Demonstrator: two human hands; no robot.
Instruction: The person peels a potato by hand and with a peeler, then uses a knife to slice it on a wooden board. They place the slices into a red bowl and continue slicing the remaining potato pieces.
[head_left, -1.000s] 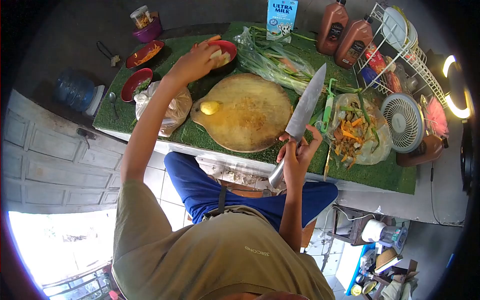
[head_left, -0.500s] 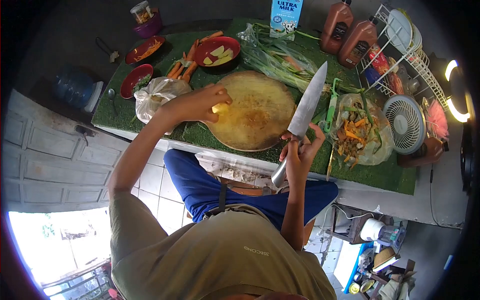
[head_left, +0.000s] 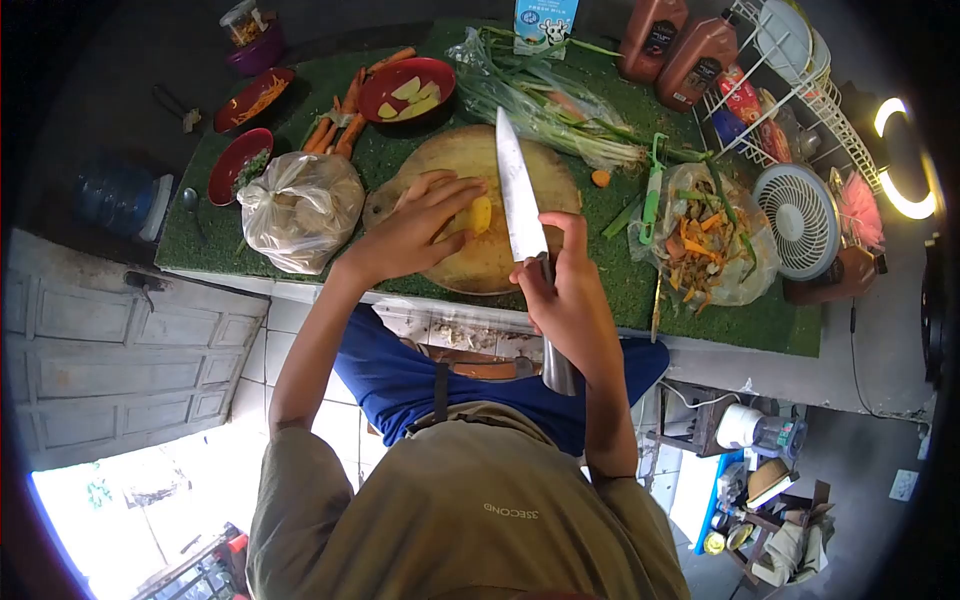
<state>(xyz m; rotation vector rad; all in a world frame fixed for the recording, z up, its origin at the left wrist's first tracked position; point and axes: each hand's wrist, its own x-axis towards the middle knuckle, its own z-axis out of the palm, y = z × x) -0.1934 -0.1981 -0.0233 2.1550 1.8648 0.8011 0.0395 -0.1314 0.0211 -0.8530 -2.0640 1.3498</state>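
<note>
A peeled yellow potato piece [head_left: 482,214] rests on the round wooden chopping board [head_left: 540,170]. My left hand [head_left: 425,225] holds it from the left side, fingers above and thumb below. In my right hand [head_left: 565,300] is a large kitchen knife [head_left: 517,190], gripped by its metal handle with the index finger along the blade's base. The blade points away from me, over the board and to the right of the potato. Left of the board sits a tied plastic bag [head_left: 303,210] with something brownish inside.
Behind the board stand a red bowl of potato pieces [head_left: 447,92], carrots [head_left: 350,108] and bagged spring onions [head_left: 560,110]. To the right are a green peeler [head_left: 652,195], a bag of peelings [head_left: 715,240], a small fan [head_left: 797,222] and a dish rack [head_left: 830,110].
My left hand has moved right, bringing the potato piece toward the board's middle. My right hand has swung the knife left over the board, its blade now more upright in view.
</note>
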